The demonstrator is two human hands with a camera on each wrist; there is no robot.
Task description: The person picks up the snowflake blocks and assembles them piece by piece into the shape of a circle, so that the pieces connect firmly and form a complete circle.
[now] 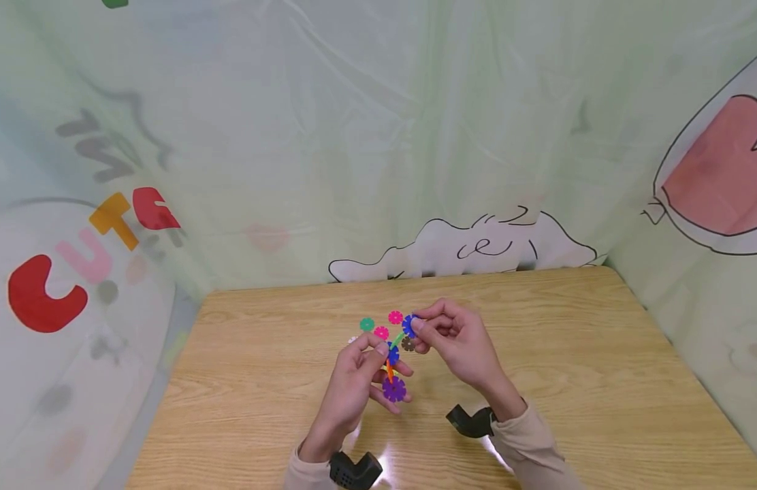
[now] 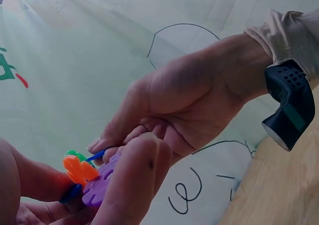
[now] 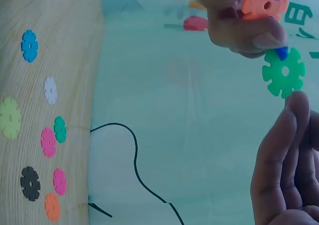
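Note:
Both hands hold a chain of slotted plastic flower discs above the table. My left hand (image 1: 352,381) pinches a blue disc (image 1: 393,354) in the middle of the chain between thumb and finger. An orange disc (image 3: 264,5) and a purple disc (image 1: 394,389) hang on its near side, beside the spread lower fingers. A green disc (image 3: 284,73) reaches from it toward my right hand (image 1: 463,344), whose thumb and fingers pinch another blue disc (image 1: 409,325) at the far end. In the right wrist view that end disc is hidden behind fingertips.
Loose discs lie on the wooden table (image 1: 244,381) beyond the hands: teal (image 1: 367,324), pink (image 1: 395,317), dark (image 3: 30,183), white (image 3: 50,90), blue (image 3: 29,46), yellow-green (image 3: 9,118) and orange (image 3: 52,207). A printed curtain (image 1: 354,136) stands behind the table's far edge.

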